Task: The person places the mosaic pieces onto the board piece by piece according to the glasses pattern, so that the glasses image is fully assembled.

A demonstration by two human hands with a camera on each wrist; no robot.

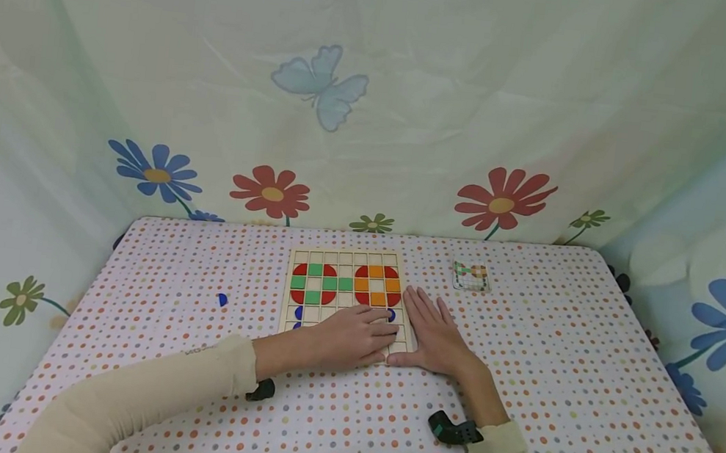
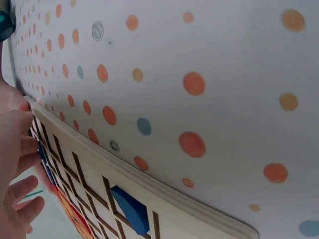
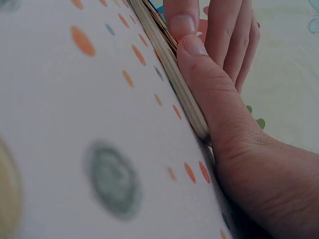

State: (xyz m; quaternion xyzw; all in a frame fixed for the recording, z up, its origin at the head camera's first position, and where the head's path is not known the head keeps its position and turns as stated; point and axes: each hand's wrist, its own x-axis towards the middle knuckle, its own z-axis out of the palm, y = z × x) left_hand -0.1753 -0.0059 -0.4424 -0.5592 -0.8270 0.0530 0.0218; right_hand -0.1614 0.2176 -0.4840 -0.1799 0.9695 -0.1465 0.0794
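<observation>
A wooden grid board (image 1: 333, 258) lies on the dotted tablecloth and holds a red and green ring pattern (image 1: 314, 284) and a red and orange one (image 1: 377, 285). My left hand (image 1: 351, 336) rests flat on the board's near rows, fingers pointing right, close to a blue piece (image 1: 391, 315). Along the board's right edge my right hand (image 1: 435, 330) lies flat with straight fingers. In the right wrist view its thumb (image 3: 209, 94) presses against the board's edge (image 3: 172, 74). The left wrist view shows a blue piece (image 2: 130, 210) in a cell and my left fingers (image 2: 17, 149).
A loose blue piece (image 1: 222, 299) lies on the cloth left of the board. A small pattern card (image 1: 471, 275) sits to the board's right. More blue pieces (image 1: 298, 313) sit at the board's lower left. Flowered fabric walls enclose the table on three sides.
</observation>
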